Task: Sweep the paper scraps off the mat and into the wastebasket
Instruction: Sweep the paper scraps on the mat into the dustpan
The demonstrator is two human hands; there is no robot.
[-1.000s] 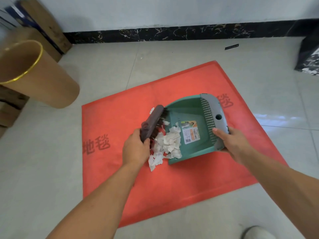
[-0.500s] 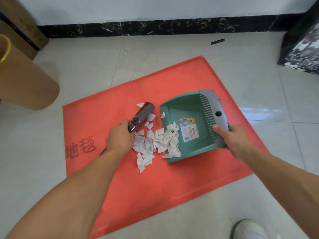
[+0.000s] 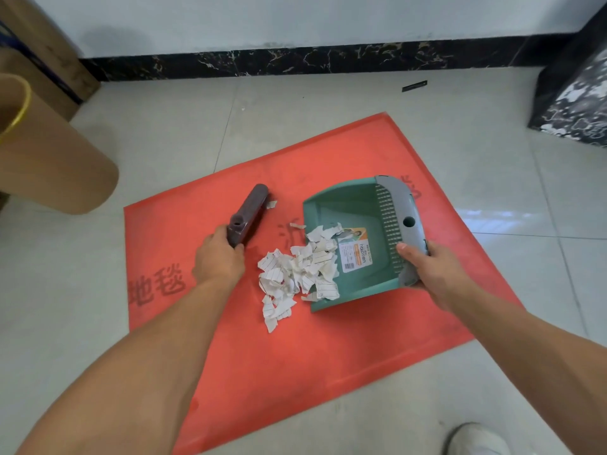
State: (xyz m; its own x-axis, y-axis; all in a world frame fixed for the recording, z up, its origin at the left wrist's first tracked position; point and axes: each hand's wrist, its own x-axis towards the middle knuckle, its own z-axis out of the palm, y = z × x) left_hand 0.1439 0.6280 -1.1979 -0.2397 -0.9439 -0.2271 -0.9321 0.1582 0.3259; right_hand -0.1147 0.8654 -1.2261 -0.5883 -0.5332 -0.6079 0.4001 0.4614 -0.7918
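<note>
A red mat [image 3: 328,349] lies on the tiled floor. A pile of white lined paper scraps [image 3: 295,274] sits at the open mouth of a green dustpan [image 3: 348,205], partly inside it and partly on the mat. My right hand [image 3: 427,270] grips the dustpan's grey rear edge. My left hand [image 3: 218,261] holds a dark brown brush [image 3: 248,215], which lies on the mat to the left of the pile, apart from it. One small scrap [image 3: 271,204] lies by the brush's far end. The tan wastebasket [image 3: 49,165] with a gold rim stands off the mat at the far left.
Cardboard boxes [image 3: 42,54] lean against the wall behind the wastebasket. A black patterned block [image 3: 574,90] stands at the far right. A small dark strip [image 3: 414,86] lies on the floor near the marble skirting. A white shoe [image 3: 476,440] shows at the bottom right.
My left hand has drawn the brush back to the left, away from the scrap pile. The dustpan and my right hand have stayed in place. The view shifted slightly.
</note>
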